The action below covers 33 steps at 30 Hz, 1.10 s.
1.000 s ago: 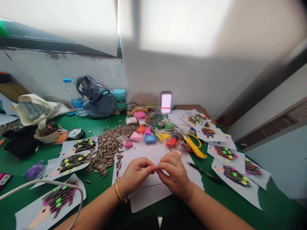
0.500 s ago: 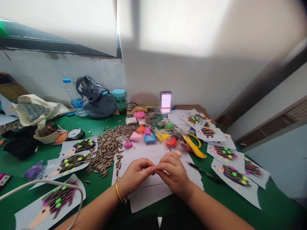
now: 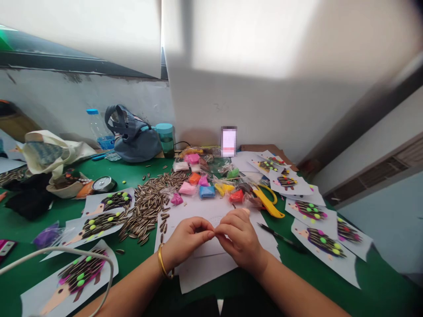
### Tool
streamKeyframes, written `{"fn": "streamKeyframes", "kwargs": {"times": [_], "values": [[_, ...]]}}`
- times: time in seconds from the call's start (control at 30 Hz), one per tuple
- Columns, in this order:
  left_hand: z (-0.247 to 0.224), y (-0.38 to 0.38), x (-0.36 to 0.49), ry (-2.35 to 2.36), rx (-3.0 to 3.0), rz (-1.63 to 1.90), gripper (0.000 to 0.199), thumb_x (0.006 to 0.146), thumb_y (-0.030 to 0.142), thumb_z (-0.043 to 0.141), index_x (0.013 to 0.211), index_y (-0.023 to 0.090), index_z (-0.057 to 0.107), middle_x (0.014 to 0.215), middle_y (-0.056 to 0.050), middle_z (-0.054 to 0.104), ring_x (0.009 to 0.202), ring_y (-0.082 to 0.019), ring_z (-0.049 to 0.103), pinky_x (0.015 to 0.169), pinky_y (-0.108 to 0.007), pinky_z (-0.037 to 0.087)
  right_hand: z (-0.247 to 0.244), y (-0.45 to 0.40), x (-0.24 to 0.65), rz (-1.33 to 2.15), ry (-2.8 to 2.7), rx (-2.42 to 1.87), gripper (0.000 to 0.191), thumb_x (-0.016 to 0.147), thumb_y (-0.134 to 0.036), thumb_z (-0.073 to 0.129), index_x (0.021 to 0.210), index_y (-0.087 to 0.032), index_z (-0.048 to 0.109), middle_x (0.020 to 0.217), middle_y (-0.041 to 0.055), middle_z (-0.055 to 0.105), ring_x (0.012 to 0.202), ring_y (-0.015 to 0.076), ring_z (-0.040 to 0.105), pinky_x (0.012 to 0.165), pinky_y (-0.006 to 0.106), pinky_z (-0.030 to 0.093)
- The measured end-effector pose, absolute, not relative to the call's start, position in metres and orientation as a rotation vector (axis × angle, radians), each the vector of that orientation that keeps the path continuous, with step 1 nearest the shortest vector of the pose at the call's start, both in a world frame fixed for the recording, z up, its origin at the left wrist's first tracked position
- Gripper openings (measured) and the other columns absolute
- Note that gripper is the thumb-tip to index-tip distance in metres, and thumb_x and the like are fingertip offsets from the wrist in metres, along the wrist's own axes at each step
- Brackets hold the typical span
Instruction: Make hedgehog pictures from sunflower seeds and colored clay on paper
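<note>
Over a stack of white paper point(image 3: 198, 277), my left hand point(image 3: 188, 240) and my right hand point(image 3: 243, 237) meet at the fingertips. Thumb and forefinger are pinched together on each; whatever lies between them is too small or hidden to make out. A bit of peach-coloured clay point(image 3: 246, 212) shows at the far side of my right hand, and I cannot tell whether it is held or lies behind. Under the hands, the top sheet carries a faint printed outline, partly covered. A short column of sunflower seeds point(image 3: 163, 224) lies along the sheet's left edge.
A heap of striped seeds point(image 3: 148, 198) spreads to the left. Behind the paper sit bagged coloured clays point(image 3: 207, 191). At right are a yellow cutter point(image 3: 269, 203), a black pen point(image 3: 280, 237) and hedgehog pictures point(image 3: 324, 246). A white cable point(image 3: 66, 250) arches at front left.
Both hands stay nearly in place, fingertips still together. Only a very slight shift of the fingers and left wrist shows.
</note>
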<state>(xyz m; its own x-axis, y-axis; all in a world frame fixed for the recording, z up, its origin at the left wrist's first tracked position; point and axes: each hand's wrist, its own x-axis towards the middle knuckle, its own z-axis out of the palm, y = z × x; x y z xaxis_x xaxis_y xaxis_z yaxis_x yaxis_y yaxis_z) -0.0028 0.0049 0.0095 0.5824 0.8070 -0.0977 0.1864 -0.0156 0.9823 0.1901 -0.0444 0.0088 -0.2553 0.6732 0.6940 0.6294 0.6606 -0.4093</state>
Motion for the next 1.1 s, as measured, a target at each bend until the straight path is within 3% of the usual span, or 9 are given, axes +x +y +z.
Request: {"fn": "streamKeyframes", "kwargs": {"times": [0.3,0.63,0.9,1.1], "values": [[0.010,0.003,-0.001,0.865,1.583,0.606,0.029,0.075,0.044,0.074,0.077,0.016,0.064,0.077,-0.002,0.065,0.074,-0.016,0.056,0.071,-0.027,0.045,0.004,-0.044,0.192,0.170,-1.984,-1.029,0.008,0.093,-0.023,0.057,0.088,-0.022,0.063,0.084,0.0034,0.062,0.085,0.0199,0.053,0.079,0.037,0.039],[0.010,-0.004,-0.003,0.843,2.068,0.827,0.023,0.087,0.039,0.067,0.076,0.019,0.061,0.077,-0.001,0.064,0.074,-0.015,0.057,0.071,-0.027,0.044,0.001,-0.043,0.190,0.423,-1.973,-1.034,0.036,0.102,-0.043,0.041,0.082,-0.021,0.062,0.081,0.0046,0.061,0.082,0.0195,0.054,0.077,0.037,0.039],[0.006,-0.005,-0.004,0.751,2.471,1.038,0.012,0.089,0.030,0.067,0.091,0.019,0.063,0.087,-0.005,0.066,0.082,-0.018,0.059,0.075,-0.031,0.046,0.003,-0.043,0.189,0.608,-1.871,-1.038,0.020,0.097,-0.034,0.055,0.084,-0.021,0.064,0.083,0.0036,0.062,0.085,0.0191,0.057,0.079,0.035,0.044],[0.006,-0.004,-0.006,0.615,2.551,1.175,0.013,0.088,0.018,0.067,0.100,0.022,0.065,0.084,-0.003,0.068,0.079,-0.017,0.060,0.073,-0.031,0.045,0.002,-0.043,0.188,0.688,-1.818,-0.980,0.028,0.099,-0.040,0.051,0.083,-0.021,0.065,0.081,0.0040,0.063,0.083,0.0188,0.057,0.076,0.035,0.046]]}}
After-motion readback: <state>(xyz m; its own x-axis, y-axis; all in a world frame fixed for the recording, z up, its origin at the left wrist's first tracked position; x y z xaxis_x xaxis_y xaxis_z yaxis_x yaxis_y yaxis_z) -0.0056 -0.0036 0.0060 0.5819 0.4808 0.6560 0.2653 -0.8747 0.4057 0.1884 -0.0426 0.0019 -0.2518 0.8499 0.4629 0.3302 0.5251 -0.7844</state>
